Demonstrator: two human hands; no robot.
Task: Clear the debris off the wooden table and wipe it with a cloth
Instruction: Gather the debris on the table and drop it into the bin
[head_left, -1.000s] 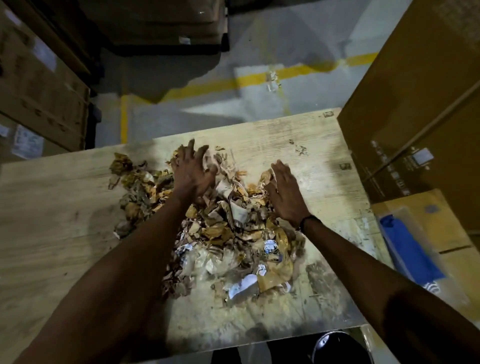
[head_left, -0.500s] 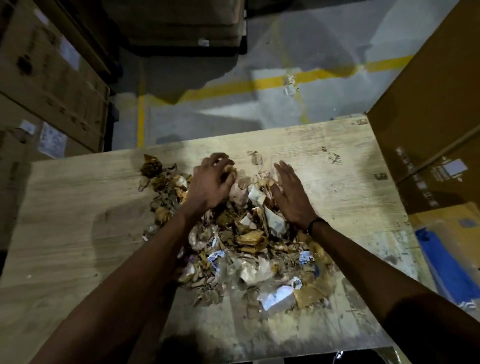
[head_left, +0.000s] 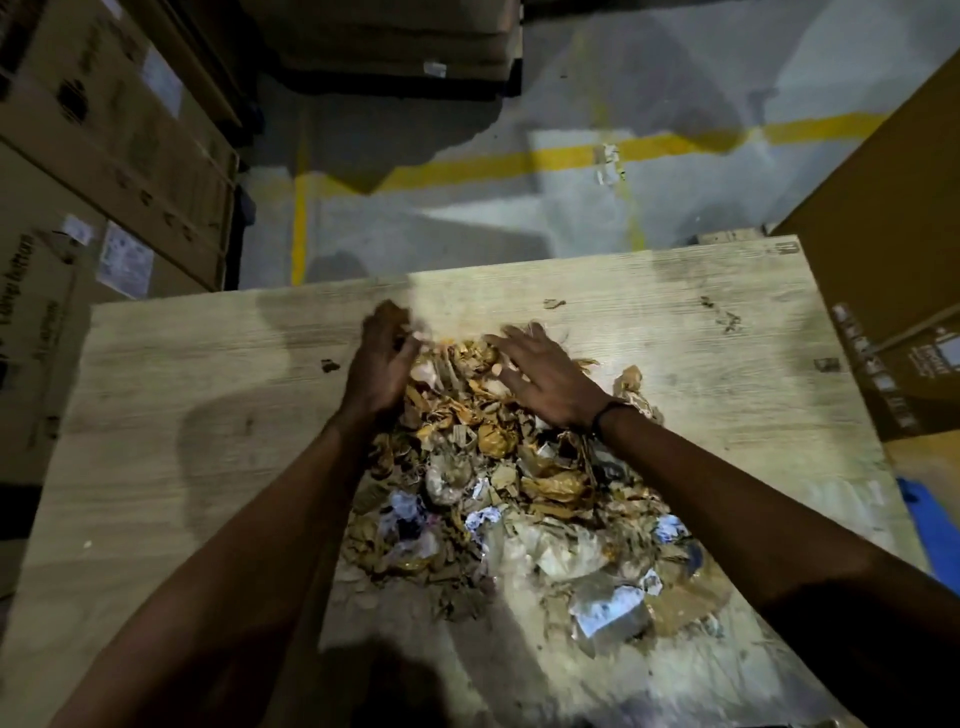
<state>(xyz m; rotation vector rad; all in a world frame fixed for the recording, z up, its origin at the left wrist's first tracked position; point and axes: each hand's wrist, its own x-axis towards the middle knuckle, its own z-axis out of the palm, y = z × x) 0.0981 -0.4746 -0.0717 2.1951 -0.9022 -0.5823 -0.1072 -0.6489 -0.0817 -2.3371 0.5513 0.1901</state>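
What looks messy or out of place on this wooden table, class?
A heap of torn brown and white paper scraps covers the middle of the pale wooden table. Stray bits lie apart near the far right edge. The left hand and right hand flank the heap's far end.

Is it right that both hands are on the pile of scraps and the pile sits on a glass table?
Not quite. The head view shows the left hand and right hand on the pile, but the table is wooden, not glass.
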